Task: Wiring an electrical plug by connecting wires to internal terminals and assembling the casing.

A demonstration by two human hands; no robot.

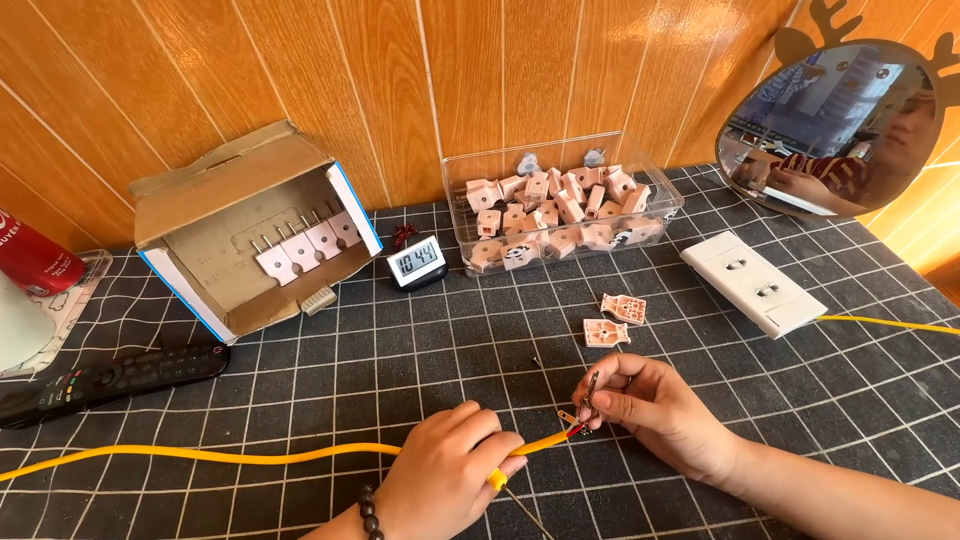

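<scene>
Near the table's (300,390) front edge, the left hand (450,475) pinches the yellow cable (220,456); the right hand (655,405) pinches a metal prong (590,392) at its stripped end. Open mat lies between them and the two plug shells (615,320).

Yellow cable (250,456), black white-gridded mat (450,340), pale pink plug shells (560,215), white socket strip (752,282), possibly red wire tips (577,431)

Left hand (450,478) low near the counter's front edge, knuckles up, fingers (478,424) curled shut in a pinch, beaded bracelet at the wrist. Right hand (655,408) just beside it, reaching in from the front right corner, forearm bare, thumb and forefinger pressed together at the tips, other fingers folded loosely under. Hands close, not touching.
</scene>
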